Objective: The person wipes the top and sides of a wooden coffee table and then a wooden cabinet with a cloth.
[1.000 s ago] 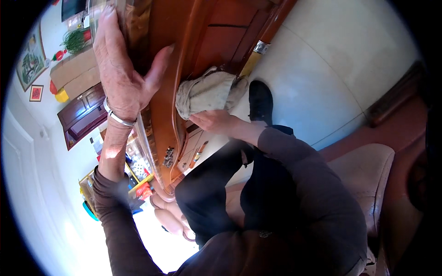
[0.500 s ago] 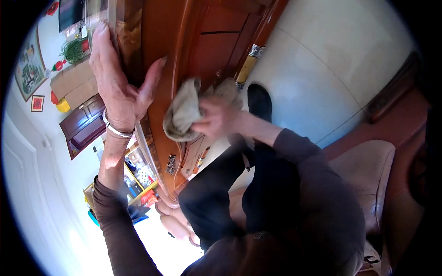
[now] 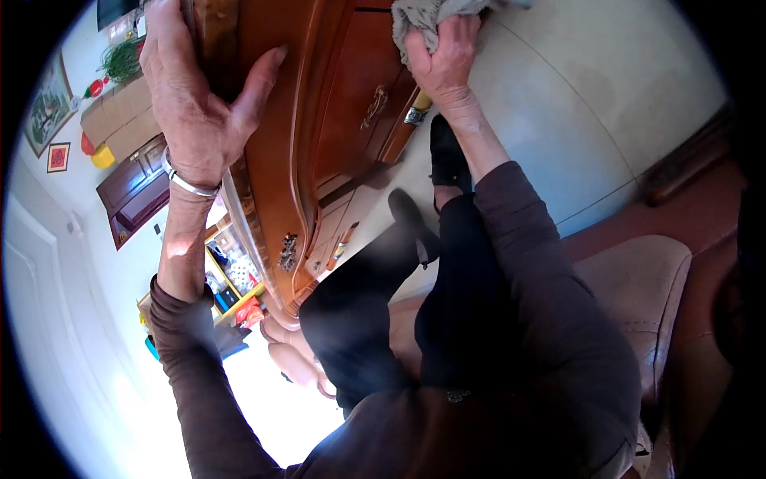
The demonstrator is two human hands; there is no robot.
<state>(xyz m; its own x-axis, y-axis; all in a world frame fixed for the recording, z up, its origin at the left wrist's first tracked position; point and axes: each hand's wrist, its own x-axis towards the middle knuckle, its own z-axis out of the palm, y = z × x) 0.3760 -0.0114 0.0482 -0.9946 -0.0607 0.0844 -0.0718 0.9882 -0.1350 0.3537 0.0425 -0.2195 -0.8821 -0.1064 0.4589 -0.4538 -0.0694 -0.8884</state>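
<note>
My right hand (image 3: pixel 444 65) grips a bunched grey cloth (image 3: pixel 416 22) and presses it near the far edge of a reddish-brown wooden cabinet (image 3: pixel 275 120). Part of the cloth runs past the top of the view. My left hand (image 3: pixel 191 100) lies spread on the cabinet's top edge, thumb apart from the fingers, with a silver bangle on its wrist. An ornate metal handle (image 3: pixel 374 107) sits on the cabinet front, close to my right wrist. Another dark metal fitting (image 3: pixel 288 251) shows on the nearer part of the cabinet.
Pale floor tiles (image 3: pixel 558 120) stretch out to the right. A padded beige and brown seat (image 3: pixel 630 295) stands beside me. My legs and dark shoes (image 3: pixel 448 156) are below the cabinet front. Cardboard boxes (image 3: pixel 120 116) and a yellow-framed shelf (image 3: pixel 231 275) are off to the left.
My right hand has moved up and away along the cabinet front with the cloth, uncovering the metal handle. My left hand stays spread on the cabinet; the whole view has shifted slightly.
</note>
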